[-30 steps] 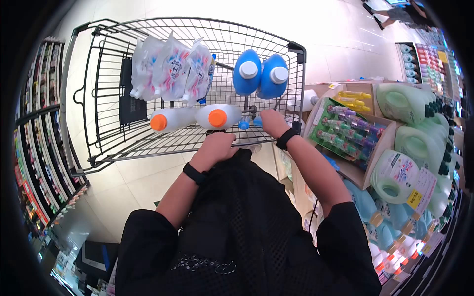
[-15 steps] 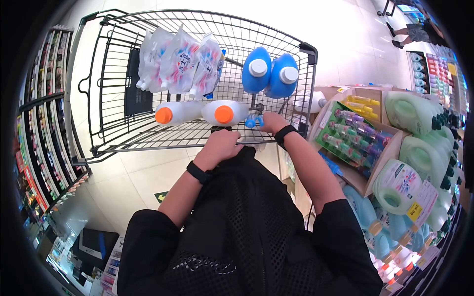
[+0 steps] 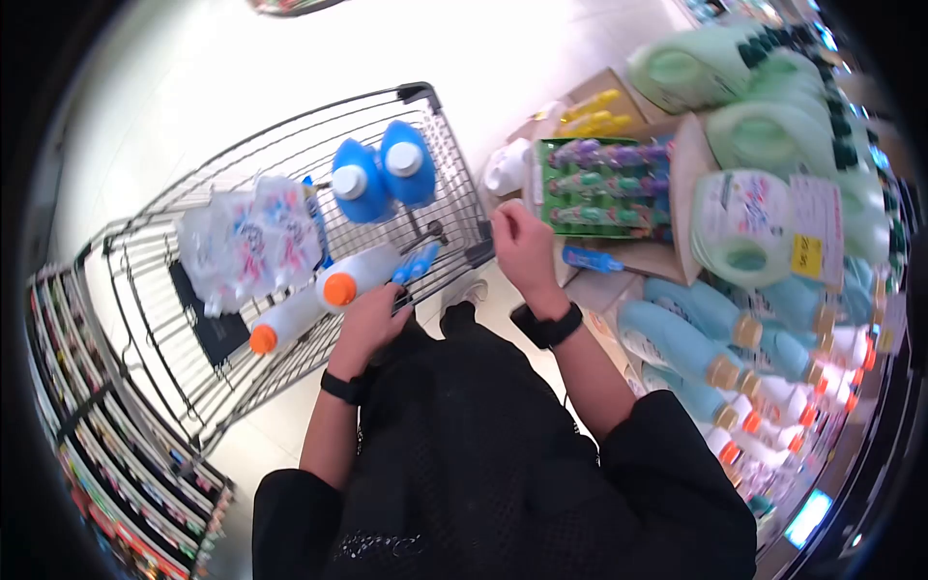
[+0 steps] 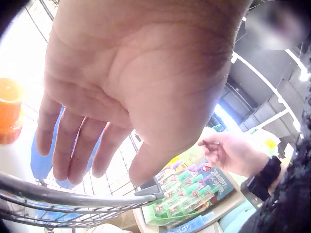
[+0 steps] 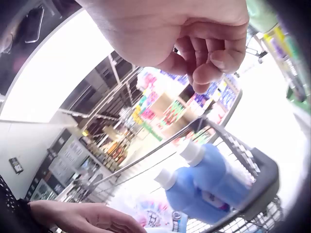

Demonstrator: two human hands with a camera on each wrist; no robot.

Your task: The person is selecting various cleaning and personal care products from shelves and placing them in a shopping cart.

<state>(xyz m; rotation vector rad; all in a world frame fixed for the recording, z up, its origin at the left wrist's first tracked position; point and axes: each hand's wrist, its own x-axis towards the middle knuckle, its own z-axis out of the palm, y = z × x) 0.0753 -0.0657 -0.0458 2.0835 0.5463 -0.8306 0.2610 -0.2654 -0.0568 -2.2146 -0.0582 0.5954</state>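
Observation:
My left hand (image 3: 372,324) is at the near rim of the shopping cart (image 3: 324,97), its fingers extended and loosely spread in the left wrist view. Beside it in the cart lie small blue items (image 3: 416,263) and two white bottles with orange caps (image 3: 340,289). Outside the cart's right end, my right hand (image 3: 522,249) is raised with loosely curled fingers and holds nothing. Right of this hand stands a box of colourful small bottles (image 3: 604,186), with a blue item (image 3: 592,259) at its near edge. Two blue jugs (image 3: 406,162) stand at the cart's far end.
White refill pouches (image 3: 249,242) fill the cart's left part. On the right, shelves carry green jugs (image 3: 744,217) and light-blue bottles (image 3: 667,338). A long shelf (image 3: 106,435) runs along the left side.
The right hand has left the small blue items in the cart and moved out past its right end toward the box. The view has turned right, and the cart now appears tilted.

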